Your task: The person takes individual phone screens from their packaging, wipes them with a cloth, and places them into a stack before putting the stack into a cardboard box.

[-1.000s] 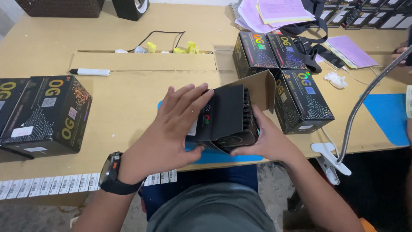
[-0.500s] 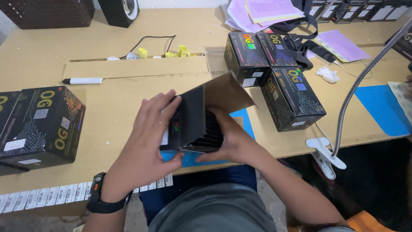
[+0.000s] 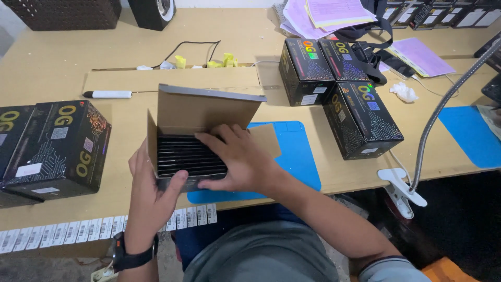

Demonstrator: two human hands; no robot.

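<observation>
Cardboard box (image 3: pixel 206 112) between both hands

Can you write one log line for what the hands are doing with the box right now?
left hand: grips open box from below | right hand: flat on black finned item inside | blue mat: underneath

An open cardboard box (image 3: pixel 201 133) with its flap raised is held over the surface (image 3: pixel 62 57). The left hand (image 3: pixel 151 196) cups it from below; the right hand (image 3: pixel 237 159) presses on what looks like a black ribbed unit (image 3: pixel 182 156) inside.
</observation>
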